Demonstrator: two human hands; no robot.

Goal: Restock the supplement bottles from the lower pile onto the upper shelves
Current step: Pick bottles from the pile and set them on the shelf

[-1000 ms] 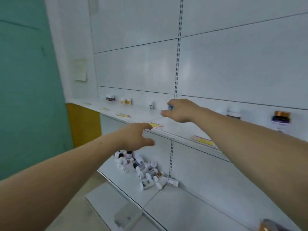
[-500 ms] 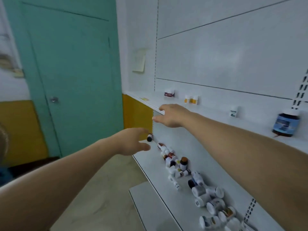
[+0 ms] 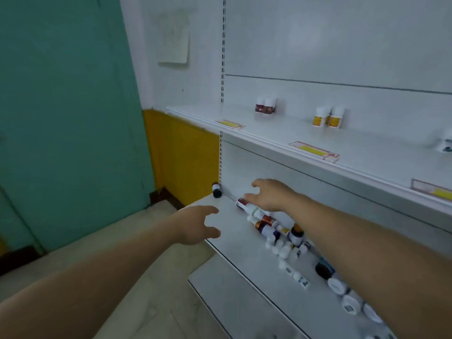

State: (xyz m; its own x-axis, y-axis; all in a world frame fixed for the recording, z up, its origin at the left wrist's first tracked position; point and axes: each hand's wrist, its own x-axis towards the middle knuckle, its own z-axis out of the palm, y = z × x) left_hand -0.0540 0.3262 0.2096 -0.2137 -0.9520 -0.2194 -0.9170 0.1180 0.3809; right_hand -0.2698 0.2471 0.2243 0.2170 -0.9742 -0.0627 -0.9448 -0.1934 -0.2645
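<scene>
A pile of supplement bottles (image 3: 281,237) lies along the back of the lower shelf (image 3: 244,250). My right hand (image 3: 267,195) reaches over the pile's left end, fingers spread, just above a lying white bottle with a red label (image 3: 244,204). My left hand (image 3: 195,225) hovers open at the lower shelf's front left corner and holds nothing. A dark bottle (image 3: 216,190) lies alone at the shelf's far left. On the upper shelf (image 3: 281,135) stand two red-labelled bottles (image 3: 265,106) and two yellow-labelled bottles (image 3: 327,117).
A teal door (image 3: 68,118) and a yellow wall panel (image 3: 183,152) are to the left. Yellow price tags (image 3: 314,150) sit on the upper shelf's front edge. A lowest shelf (image 3: 225,294) juts out below. A white bottle (image 3: 446,143) is at the right edge.
My right hand has dropped from the upper shelf's edge down to the pile on the lower shelf. My left hand moved toward the lower shelf. The view swung left and down.
</scene>
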